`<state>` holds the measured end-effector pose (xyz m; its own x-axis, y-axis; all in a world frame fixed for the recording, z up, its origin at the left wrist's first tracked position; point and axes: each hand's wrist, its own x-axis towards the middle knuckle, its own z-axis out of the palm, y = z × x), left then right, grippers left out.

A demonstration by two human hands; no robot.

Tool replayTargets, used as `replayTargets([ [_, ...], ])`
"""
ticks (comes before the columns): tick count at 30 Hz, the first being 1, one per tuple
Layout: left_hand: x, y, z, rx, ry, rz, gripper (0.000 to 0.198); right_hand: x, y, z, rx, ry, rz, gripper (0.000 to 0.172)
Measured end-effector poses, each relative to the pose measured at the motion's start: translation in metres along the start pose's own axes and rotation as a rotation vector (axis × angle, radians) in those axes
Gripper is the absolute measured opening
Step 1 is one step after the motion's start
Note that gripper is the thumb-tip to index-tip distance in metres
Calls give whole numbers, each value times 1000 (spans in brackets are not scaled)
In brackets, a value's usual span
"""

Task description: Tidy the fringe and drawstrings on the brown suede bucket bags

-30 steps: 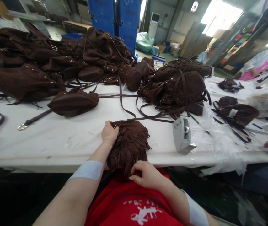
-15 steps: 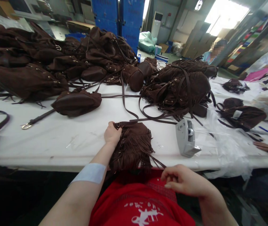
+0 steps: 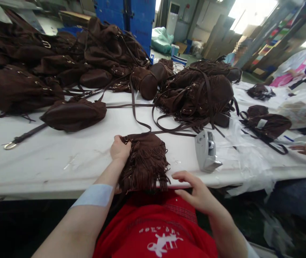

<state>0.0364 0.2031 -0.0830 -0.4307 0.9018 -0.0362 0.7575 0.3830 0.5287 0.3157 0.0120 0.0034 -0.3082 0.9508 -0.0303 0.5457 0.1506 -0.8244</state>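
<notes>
The small fringed bag looks light and soft, something that would fold and sag instead of holding a firm shape. Its suede-like face should give good grip and is unlikely to slide from the fingers, and nothing about it seems fragile, though the loose strands could tangle or get caught under a hand. The gathered upper left corner, where the material bunches thickest, seems the surest place to take hold; the fringe itself would make a poor handle.

In looks it is dark brown and matte, with a fairly plain panel at the top and layers of thin strands falling over the rest, and a few small glints of metal down the left side. It lies at the near edge of the white surface, right in front of the person, its lowest strands reaching that edge.

The left hand has its fingers closed on that upper left corner. The right hand holds nothing: its fingers are parted and curved, just beside the lower right of the fringe. Farther right stands a grey device, apart from both hands
</notes>
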Motion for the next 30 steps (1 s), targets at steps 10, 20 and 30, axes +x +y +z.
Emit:
replayTargets([
  [10,-4,-1,-7,13,-19,12,37,61,-29,110,-116,-189,-119,27],
  [20,-3,-1,-4,11,-21,19,39,5,6,35,138,-489,131,17],
  [30,-7,0,-5,11,-21,21,41,7,19,27,430,-473,539,40],
])
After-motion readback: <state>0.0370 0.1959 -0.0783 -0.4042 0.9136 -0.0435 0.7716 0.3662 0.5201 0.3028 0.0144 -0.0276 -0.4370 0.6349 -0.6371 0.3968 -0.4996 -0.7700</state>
